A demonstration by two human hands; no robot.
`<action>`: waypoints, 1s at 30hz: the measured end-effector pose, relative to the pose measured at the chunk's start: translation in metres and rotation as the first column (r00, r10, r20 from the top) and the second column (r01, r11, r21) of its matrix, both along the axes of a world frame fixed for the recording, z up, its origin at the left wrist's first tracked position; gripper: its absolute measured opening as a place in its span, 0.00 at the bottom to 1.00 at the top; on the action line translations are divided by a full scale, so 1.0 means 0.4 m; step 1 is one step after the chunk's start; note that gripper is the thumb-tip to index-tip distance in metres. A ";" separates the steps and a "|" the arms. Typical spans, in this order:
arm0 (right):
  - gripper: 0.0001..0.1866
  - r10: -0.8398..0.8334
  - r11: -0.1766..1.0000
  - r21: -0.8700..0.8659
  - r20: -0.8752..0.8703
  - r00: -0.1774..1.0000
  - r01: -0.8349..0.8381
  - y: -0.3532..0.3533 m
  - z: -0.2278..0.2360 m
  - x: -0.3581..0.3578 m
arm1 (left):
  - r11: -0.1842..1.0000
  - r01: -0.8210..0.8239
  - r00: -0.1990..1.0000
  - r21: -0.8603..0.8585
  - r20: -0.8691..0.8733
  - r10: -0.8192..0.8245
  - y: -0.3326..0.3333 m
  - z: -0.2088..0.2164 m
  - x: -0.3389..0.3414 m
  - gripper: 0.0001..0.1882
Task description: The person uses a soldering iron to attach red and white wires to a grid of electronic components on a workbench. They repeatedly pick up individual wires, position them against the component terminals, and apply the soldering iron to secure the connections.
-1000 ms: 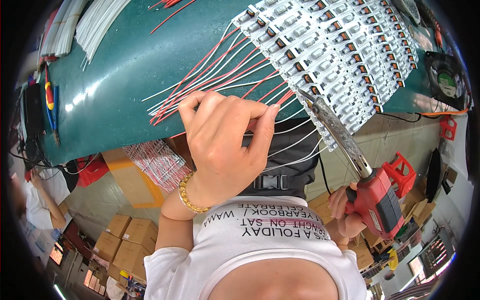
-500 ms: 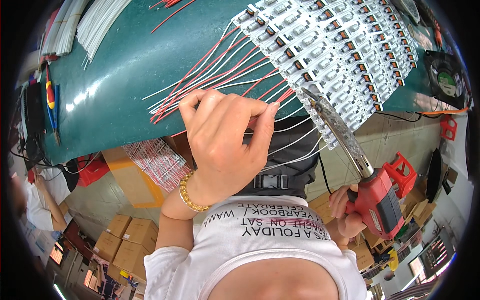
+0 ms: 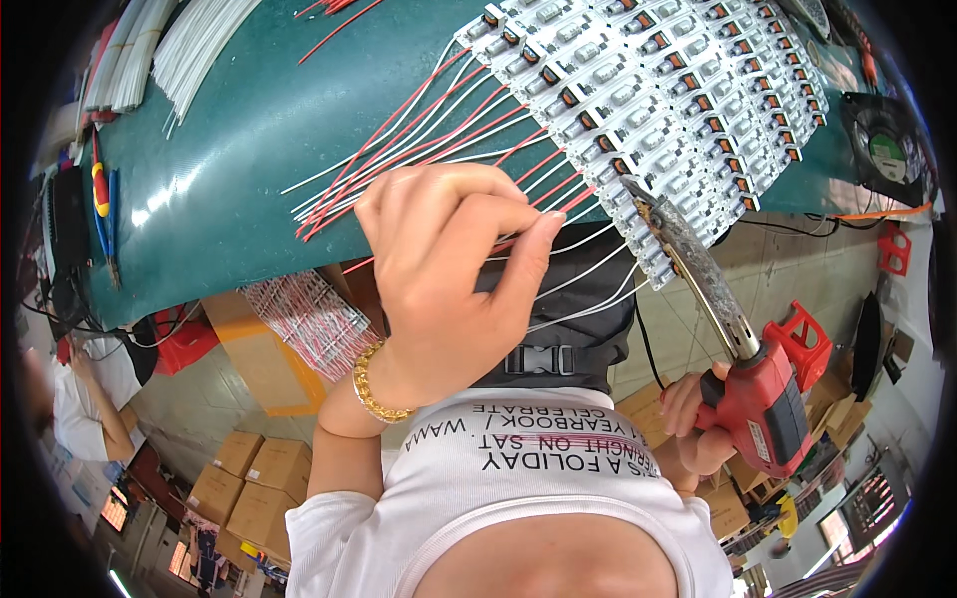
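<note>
My left hand (image 3: pixel 449 269) is closed over the ends of red and white wires (image 3: pixel 419 130) at the near edge of the green table (image 3: pixel 249 149). The wires run to a panel of small white circuit boards (image 3: pixel 648 80) lying on the table. My right hand (image 3: pixel 693 429) grips the red handle of a soldering gun (image 3: pixel 763 399). The gun's long metal barrel (image 3: pixel 688 264) reaches up to the panel's near edge, its tip against the lowest boards beside the wire ends.
Bundles of white wires (image 3: pixel 169 50) lie at the table's far left, with hand tools (image 3: pixel 100 199) along its left edge. A black fan (image 3: pixel 887 149) stands at the right. Cardboard boxes (image 3: pixel 249 468) sit on the floor below; another person (image 3: pixel 85 399) is at the left.
My left hand's fingers have curled a little tighter over the wires. The soldering gun and my right hand have barely moved.
</note>
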State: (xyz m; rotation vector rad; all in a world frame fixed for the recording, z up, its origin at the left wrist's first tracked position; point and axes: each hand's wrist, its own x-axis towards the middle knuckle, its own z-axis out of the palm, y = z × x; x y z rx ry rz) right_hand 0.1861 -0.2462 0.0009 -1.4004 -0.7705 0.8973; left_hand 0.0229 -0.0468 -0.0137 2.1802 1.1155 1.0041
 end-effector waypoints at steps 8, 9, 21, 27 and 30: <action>0.38 0.036 0.999 -0.028 -0.026 0.999 -0.036 -0.012 0.006 0.005 | 0.999 0.014 0.999 0.048 -0.036 -0.012 -0.006 -0.010 0.007 0.08; 0.37 0.020 0.999 -0.049 0.003 1.000 -0.020 -0.007 0.012 0.000 | 0.999 0.015 0.999 0.049 -0.036 -0.013 -0.006 -0.010 0.007 0.08; 0.40 -0.026 0.998 -0.049 0.037 0.999 0.027 -0.048 0.000 0.017 | 0.999 0.004 1.000 0.051 -0.028 -0.002 -0.005 -0.014 0.005 0.08; 0.43 0.014 1.000 -0.026 0.049 0.999 -0.013 -0.015 0.007 0.001 | 0.999 0.002 1.000 0.046 -0.013 -0.001 -0.008 -0.017 0.004 0.07; 0.42 0.033 0.999 0.025 0.020 0.999 -0.033 -0.023 0.006 0.007 | 1.000 0.025 0.999 0.006 0.042 -0.025 -0.008 -0.008 -0.001 0.07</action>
